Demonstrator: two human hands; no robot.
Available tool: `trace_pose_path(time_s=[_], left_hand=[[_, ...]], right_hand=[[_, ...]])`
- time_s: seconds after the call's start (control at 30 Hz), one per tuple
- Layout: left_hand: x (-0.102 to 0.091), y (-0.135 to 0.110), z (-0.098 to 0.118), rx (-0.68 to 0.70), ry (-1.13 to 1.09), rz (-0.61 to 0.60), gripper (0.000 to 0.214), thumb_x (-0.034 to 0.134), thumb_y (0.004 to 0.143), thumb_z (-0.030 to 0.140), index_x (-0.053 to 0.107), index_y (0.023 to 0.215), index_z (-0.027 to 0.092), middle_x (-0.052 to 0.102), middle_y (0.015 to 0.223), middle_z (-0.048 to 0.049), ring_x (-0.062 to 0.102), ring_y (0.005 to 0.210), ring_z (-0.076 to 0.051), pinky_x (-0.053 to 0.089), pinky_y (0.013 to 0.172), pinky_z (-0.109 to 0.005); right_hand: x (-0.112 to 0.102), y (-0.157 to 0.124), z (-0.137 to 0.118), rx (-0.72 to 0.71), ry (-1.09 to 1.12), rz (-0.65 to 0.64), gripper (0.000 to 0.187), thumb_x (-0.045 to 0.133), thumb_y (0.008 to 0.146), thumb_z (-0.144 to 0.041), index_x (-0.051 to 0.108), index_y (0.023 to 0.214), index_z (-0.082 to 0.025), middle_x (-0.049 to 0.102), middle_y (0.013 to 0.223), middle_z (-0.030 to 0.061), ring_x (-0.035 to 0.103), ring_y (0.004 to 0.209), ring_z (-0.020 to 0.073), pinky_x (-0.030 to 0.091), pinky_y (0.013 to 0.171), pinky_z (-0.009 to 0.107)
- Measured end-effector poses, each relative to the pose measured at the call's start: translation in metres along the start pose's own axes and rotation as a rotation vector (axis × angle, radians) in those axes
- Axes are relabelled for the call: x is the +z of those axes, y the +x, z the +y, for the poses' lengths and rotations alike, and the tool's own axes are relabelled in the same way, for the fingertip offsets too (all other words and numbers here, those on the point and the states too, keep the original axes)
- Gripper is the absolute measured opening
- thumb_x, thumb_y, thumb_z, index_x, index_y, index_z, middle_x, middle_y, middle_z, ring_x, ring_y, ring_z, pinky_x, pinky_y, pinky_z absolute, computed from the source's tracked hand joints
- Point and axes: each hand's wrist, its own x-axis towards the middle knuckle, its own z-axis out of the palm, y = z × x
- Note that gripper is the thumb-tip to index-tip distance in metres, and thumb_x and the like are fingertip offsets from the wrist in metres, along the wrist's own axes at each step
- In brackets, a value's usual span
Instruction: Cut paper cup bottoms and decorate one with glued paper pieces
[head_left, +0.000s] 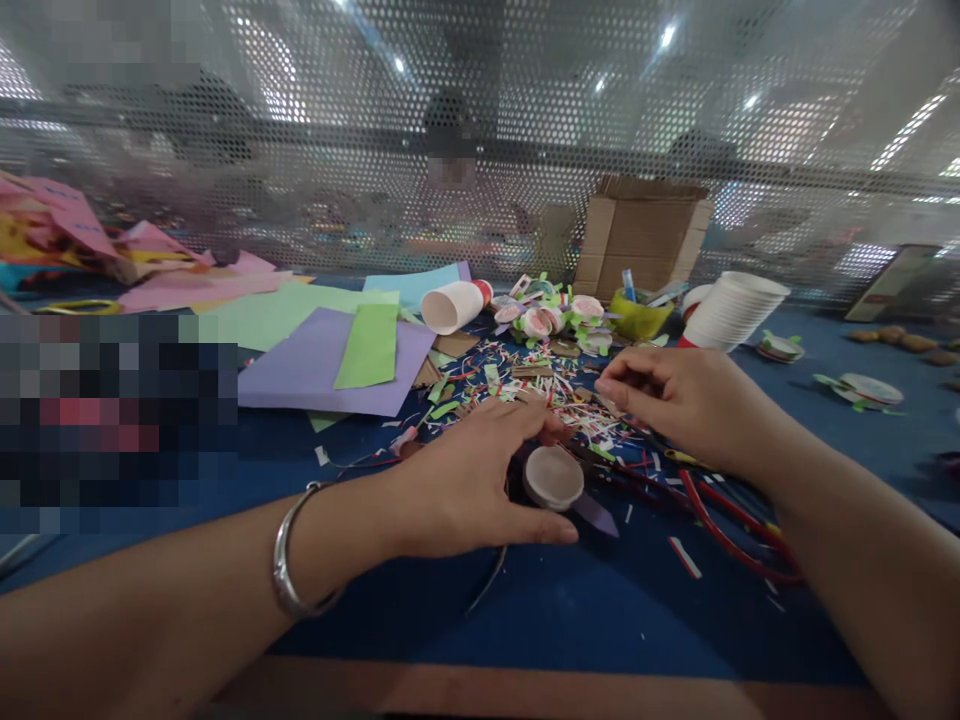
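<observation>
My left hand [480, 480], with a silver bangle at the wrist, reaches in from the left. Its thumb and fingers are apart on either side of a small round whitish cup base [554, 478]; whether they touch it I cannot tell. A pointed purple paper strip [596, 514] sticks out beside this piece. To the right, my right hand [675, 405] hovers over a heap of paper scraps [551, 385], its fingers curled in a pinch. What lies between those fingertips, if anything, is hidden. Red-handled scissors [731, 525] lie under my right forearm.
Purple [300, 365] and green paper [367, 345] lie at left. A tipped paper cup [450, 307], a pile of paper-cup crafts [551, 315], a yellow container [641, 315] and a cup stack [739, 310] stand behind. A cardboard box [645, 240] is near the perforated screen [337, 180].
</observation>
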Motion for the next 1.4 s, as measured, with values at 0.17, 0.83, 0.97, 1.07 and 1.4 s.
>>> trace_pose_path(time_s=[0.17,0.83,0.97,1.07,1.4], left_hand=[[0.004,0.000,-0.008,-0.012,0.022,-0.013,0.064,0.086,0.073,0.046,0.060,0.127,0.024,0.066,0.132,-0.0118,0.058,0.118,-0.037,0.041,0.100,-0.051],[0.014,0.002,-0.006,0.153,0.145,-0.088,0.061,0.078,0.081,0.055,0.061,0.127,0.019,0.067,0.123,-0.0126,0.054,0.117,-0.035,0.040,0.100,-0.049],[0.011,-0.001,-0.005,0.115,0.217,-0.092,0.067,0.078,0.078,0.062,0.061,0.126,0.019,0.065,0.123,-0.0104,0.051,0.119,-0.034,0.038,0.102,-0.049],[0.011,-0.003,-0.002,0.047,0.270,-0.101,0.066,0.079,0.072,0.069,0.065,0.116,0.021,0.064,0.115,-0.0088,0.051,0.112,-0.034,0.037,0.100,-0.053],[-0.014,0.014,-0.010,-0.110,0.104,0.343,0.029,0.057,0.098,0.046,0.070,0.098,0.020,0.070,0.097,-0.0052,0.061,0.093,-0.021,0.046,0.079,-0.034]], right_hand=[[-0.002,0.004,0.009,0.021,-0.083,-0.062,0.025,0.059,0.093,-0.041,0.071,0.083,-0.022,0.071,0.068,0.0017,0.060,0.057,0.0155,0.041,0.057,0.031],[-0.016,0.005,0.013,0.110,-0.074,-0.090,0.034,0.059,0.091,-0.052,0.071,0.086,-0.021,0.069,0.069,0.0036,0.058,0.059,0.0174,0.040,0.059,0.035],[-0.027,0.004,0.017,0.180,-0.085,-0.139,0.037,0.057,0.090,-0.054,0.072,0.091,-0.020,0.072,0.075,0.0059,0.062,0.064,0.0194,0.043,0.063,0.037],[-0.028,0.000,0.023,0.203,-0.089,-0.189,0.036,0.058,0.090,-0.051,0.072,0.091,-0.018,0.073,0.074,0.0070,0.064,0.064,0.0203,0.044,0.065,0.038],[-0.027,-0.015,0.038,0.287,0.081,0.031,0.029,0.061,0.092,-0.046,0.071,0.091,-0.019,0.073,0.070,0.0056,0.067,0.056,0.0163,0.049,0.060,0.033]])
